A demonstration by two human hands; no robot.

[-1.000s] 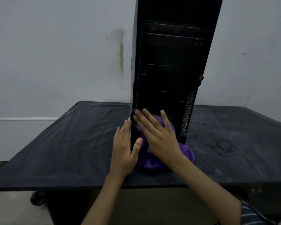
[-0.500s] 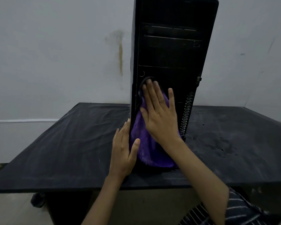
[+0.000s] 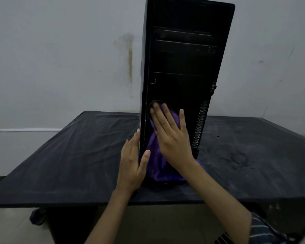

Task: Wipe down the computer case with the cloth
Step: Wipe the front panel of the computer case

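A tall black computer case (image 3: 185, 60) stands upright on the black table (image 3: 74, 155), its front panel facing me. A purple cloth (image 3: 157, 166) hangs against the lower part of that panel. My right hand (image 3: 171, 136) presses the cloth flat to the panel with straight, spread fingers. My left hand (image 3: 132, 162) lies flat against the case's lower left side, thumb at the front edge beside the cloth.
A pale wall with a brown stain (image 3: 129, 55) rises behind the table. A vent strip (image 3: 200, 127) runs down the case's right edge. The dusty tabletop stretches on both sides of the case; its front edge (image 3: 60, 203) is near me.
My right hand slid the cloth up the front panel from its base, then came part of the way down again. My left hand has stayed on the case's left side.
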